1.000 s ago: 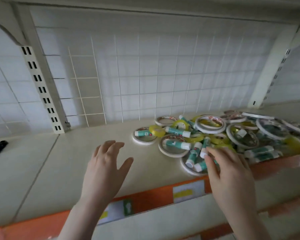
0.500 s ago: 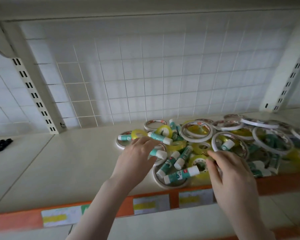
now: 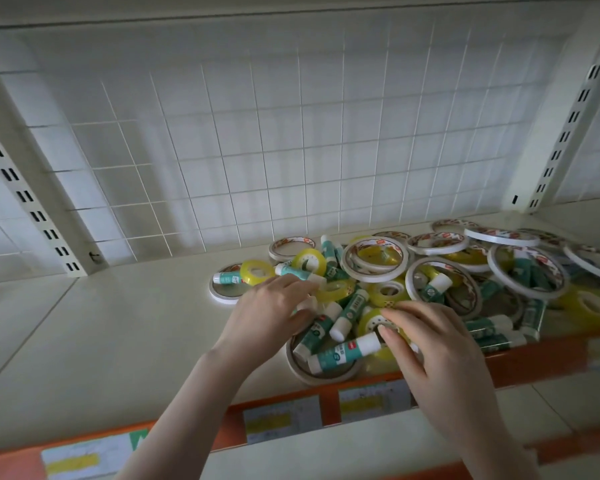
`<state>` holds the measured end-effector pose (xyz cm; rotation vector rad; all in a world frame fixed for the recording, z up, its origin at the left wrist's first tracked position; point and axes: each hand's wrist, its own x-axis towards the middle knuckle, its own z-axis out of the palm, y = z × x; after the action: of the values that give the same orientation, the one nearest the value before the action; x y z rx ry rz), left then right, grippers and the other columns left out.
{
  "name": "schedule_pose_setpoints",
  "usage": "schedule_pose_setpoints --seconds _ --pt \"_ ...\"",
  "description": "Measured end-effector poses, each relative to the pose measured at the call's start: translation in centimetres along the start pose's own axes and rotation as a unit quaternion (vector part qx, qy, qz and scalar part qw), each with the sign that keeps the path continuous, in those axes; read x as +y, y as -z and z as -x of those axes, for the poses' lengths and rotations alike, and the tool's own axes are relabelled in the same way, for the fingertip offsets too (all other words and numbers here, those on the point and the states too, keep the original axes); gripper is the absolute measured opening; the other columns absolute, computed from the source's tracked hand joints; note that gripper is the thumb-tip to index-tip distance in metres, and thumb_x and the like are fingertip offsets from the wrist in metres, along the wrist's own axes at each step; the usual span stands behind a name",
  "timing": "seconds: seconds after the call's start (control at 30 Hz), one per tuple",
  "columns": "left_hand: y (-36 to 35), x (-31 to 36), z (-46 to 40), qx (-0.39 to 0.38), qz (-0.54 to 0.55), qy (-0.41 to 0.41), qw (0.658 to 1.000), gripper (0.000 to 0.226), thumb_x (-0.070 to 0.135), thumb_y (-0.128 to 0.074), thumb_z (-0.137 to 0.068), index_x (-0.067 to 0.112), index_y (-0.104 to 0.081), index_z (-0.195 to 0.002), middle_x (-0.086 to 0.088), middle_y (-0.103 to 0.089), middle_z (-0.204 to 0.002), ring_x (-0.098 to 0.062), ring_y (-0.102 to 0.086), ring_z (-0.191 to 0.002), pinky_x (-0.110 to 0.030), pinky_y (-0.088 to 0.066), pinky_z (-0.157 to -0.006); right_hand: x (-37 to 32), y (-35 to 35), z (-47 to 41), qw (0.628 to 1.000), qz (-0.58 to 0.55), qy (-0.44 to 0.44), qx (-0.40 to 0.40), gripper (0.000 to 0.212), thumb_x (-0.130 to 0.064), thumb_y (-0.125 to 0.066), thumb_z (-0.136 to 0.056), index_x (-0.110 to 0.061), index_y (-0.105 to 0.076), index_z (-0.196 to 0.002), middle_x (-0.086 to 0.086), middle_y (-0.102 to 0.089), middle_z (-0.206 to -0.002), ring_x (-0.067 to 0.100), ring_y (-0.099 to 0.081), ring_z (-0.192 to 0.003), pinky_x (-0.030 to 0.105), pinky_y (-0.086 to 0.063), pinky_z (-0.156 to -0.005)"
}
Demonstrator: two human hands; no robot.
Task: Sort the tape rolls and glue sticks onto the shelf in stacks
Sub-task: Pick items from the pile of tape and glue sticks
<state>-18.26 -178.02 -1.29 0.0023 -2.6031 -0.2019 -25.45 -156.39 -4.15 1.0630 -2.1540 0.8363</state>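
Observation:
A jumbled pile lies on the right half of the cream shelf [image 3: 118, 327]: flat white tape rings [image 3: 374, 278], small yellow tape rolls [image 3: 257, 271] and teal glue sticks with white caps [image 3: 343, 353]. My left hand [image 3: 267, 317] reaches into the pile's left side, its fingers curled around a glue stick whose white cap shows between fingers and thumb. My right hand [image 3: 437, 351] is at the pile's front, thumb and fingers pinching the rim of a yellow tape roll [image 3: 371, 320]. Part of the pile is hidden under both hands.
A white wire grid [image 3: 291, 150] backs the shelf, between slotted uprights at the left [image 3: 32, 202] and right [image 3: 561, 140]. The orange front lip [image 3: 541, 358] carries price labels [image 3: 281, 420]. The shelf's left half is bare.
Both hands have moved forward into the pile. The left hand went from open above the bare shelf to curled on a glue stick. The right hand has shifted onto a yellow roll.

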Motion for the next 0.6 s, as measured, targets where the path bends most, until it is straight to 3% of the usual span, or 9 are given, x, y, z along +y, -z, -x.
schedule_pose_setpoints --seconds 0.23,0.43,0.53,0.6 --pt "-0.08 -0.35 -0.85 -0.015 -0.004 0.001 1.0 0.019 0.021 -0.074 -0.076 0.017 -0.068 -0.093 0.0 -0.066 -0.085 -0.022 -0.062 -0.073 -0.025 -0.038 -0.051 0.27 0.02 -0.24 0.997 -0.005 0.063 -0.044 0.04 -0.041 -0.043 -0.091 -0.014 -0.07 -0.102 -0.005 -0.064 -0.102 0.016 -0.054 -0.104 0.025 -0.038 -0.091" --pt "-0.19 -0.32 -0.68 -0.006 -0.01 0.012 1.0 0.029 0.017 -0.073 -0.075 0.015 -0.066 -0.103 -0.001 -0.067 -0.092 -0.022 -0.062 -0.082 -0.027 -0.043 -0.055 0.12 -0.19 -0.23 0.992 0.015 0.108 -0.064 0.037 -0.043 -0.047 -0.082 -0.02 -0.071 -0.099 -0.012 -0.067 -0.091 0.012 -0.052 -0.101 0.032 -0.048 -0.078" --pt "-0.1 -0.39 -0.59 0.014 -0.008 -0.005 1.0 0.02 0.013 -0.074 -0.069 0.017 -0.07 -0.088 0.001 -0.064 -0.083 -0.024 -0.062 -0.071 -0.028 -0.045 -0.046 0.27 -0.45 -0.25 0.991 0.017 0.113 -0.072 0.036 -0.041 -0.047 -0.08 -0.02 -0.07 -0.097 -0.011 -0.065 -0.089 0.012 -0.052 -0.097 0.031 -0.048 -0.075" --pt "0.19 -0.36 -0.47 0.04 0.009 0.016 0.999 0.016 0.018 -0.066 -0.069 0.018 -0.069 -0.085 0.003 -0.064 -0.083 -0.023 -0.061 -0.071 -0.031 -0.048 -0.048 0.42 -0.58 -0.32 0.991 0.014 0.114 -0.073 0.028 -0.038 -0.055 -0.079 -0.02 -0.07 -0.095 -0.011 -0.064 -0.087 0.012 -0.052 -0.094 0.03 -0.047 -0.074"
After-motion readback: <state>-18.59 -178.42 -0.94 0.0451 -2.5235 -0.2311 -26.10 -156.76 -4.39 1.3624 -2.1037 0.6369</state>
